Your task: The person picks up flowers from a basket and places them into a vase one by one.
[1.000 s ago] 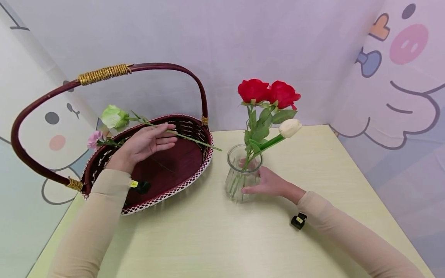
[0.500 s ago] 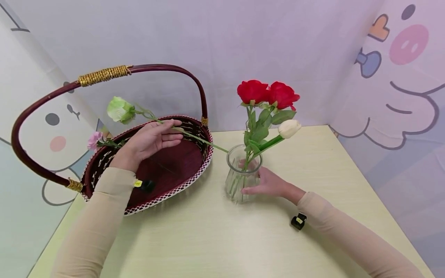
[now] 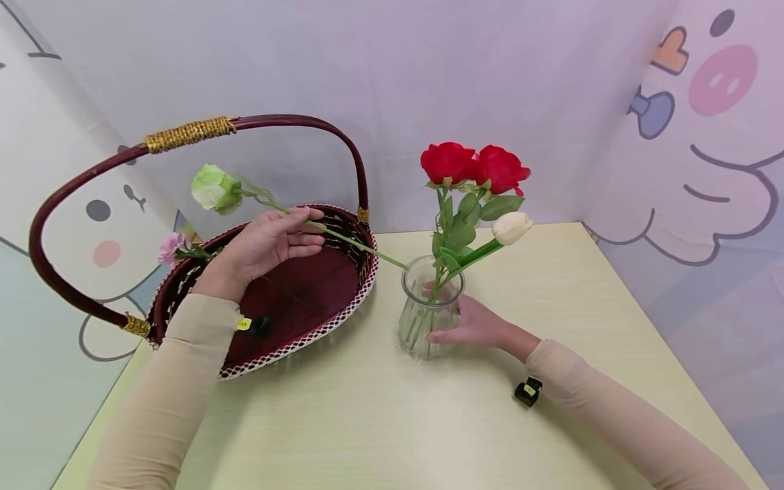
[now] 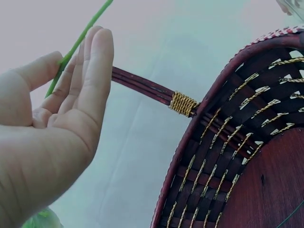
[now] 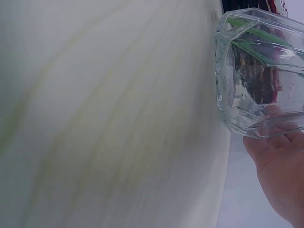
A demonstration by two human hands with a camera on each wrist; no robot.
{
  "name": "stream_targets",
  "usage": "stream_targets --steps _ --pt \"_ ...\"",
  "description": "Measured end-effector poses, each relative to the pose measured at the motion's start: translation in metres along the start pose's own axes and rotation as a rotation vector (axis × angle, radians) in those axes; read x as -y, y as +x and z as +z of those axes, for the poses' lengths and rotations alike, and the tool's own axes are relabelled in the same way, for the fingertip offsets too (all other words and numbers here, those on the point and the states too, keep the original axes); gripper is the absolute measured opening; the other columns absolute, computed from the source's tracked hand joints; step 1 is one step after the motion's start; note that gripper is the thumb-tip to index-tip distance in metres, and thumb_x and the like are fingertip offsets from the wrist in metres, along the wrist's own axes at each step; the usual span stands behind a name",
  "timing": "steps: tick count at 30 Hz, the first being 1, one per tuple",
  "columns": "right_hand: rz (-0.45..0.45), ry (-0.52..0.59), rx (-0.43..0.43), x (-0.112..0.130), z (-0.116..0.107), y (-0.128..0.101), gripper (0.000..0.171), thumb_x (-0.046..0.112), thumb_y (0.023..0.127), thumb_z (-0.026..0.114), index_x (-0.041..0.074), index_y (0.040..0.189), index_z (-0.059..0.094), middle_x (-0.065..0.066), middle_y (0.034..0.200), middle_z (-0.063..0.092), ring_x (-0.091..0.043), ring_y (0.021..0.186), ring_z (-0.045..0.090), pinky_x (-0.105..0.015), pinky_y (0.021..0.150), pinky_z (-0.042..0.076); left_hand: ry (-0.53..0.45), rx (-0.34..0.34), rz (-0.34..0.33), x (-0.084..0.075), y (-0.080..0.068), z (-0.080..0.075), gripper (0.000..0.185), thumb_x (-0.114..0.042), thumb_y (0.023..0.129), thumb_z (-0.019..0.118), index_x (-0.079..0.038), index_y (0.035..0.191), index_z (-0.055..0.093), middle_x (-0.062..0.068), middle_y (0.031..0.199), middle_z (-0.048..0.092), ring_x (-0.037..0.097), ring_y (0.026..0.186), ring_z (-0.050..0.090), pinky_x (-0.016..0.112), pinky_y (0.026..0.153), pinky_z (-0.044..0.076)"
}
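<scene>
The grip of the left hand (image 3: 269, 245) is nearly closed: a green stem (image 3: 364, 248) is being pinched between thumb and fingers, the other fingers held out loosely. Over the back of the basket (image 3: 324, 330) a pale green flower (image 3: 216, 189) is borne at one end of that stem, while the bare tip is held right at the rim of the glass vase (image 3: 407, 320); whether glass is touched cannot be told. Low on its side, the vase is clasped by the right hand (image 3: 480, 327), thumb and fingers spread around it, on the table (image 3: 380, 422). Two red flowers (image 3: 449, 163) and a cream tulip (image 3: 512, 228) are held in it. And the labels! A yellow tag (image 3: 243, 324) is seen at the left wrist, a yellow sticker (image 3: 529, 390) on the black block (image 3: 522, 398) by the right sleeve (image 3: 612, 398); the marks are too small to be read.
</scene>
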State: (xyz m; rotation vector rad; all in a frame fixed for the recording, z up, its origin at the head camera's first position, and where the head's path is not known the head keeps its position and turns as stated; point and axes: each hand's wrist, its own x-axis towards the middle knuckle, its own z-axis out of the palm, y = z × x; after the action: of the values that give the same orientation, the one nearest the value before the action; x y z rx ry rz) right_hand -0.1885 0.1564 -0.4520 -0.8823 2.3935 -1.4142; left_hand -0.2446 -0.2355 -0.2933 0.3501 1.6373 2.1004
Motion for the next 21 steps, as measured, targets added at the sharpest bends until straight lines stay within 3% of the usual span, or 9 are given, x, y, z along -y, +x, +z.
stream_targets --steps 14,21 --pt "0.015 -0.009 0.002 0.0 0.0 -0.001 0.082 0.033 0.083 0.086 0.018 0.151 0.043 0.001 0.143 0.057 -0.023 0.134 0.05 -0.052 0.11 0.04 0.217 0.02 0.033 0.005 0.006 0.028 0.025 -0.021 0.107 0.056 -0.004 0.12 0.069 0.012 0.116 0.071 0.023 0.09 0.074 0.041 0.088 0.06" --pt "0.041 -0.023 0.006 0.0 0.001 -0.002 0.083 0.037 0.082 0.086 0.02 0.151 0.044 0.0 0.131 0.064 -0.019 0.117 0.055 -0.044 0.096 0.049 0.26 0.029 0.035 0.003 0.008 0.038 0.024 -0.018 0.106 0.056 -0.004 0.12 0.069 0.009 0.12 0.07 0.023 0.091 0.074 0.043 0.088 0.06"
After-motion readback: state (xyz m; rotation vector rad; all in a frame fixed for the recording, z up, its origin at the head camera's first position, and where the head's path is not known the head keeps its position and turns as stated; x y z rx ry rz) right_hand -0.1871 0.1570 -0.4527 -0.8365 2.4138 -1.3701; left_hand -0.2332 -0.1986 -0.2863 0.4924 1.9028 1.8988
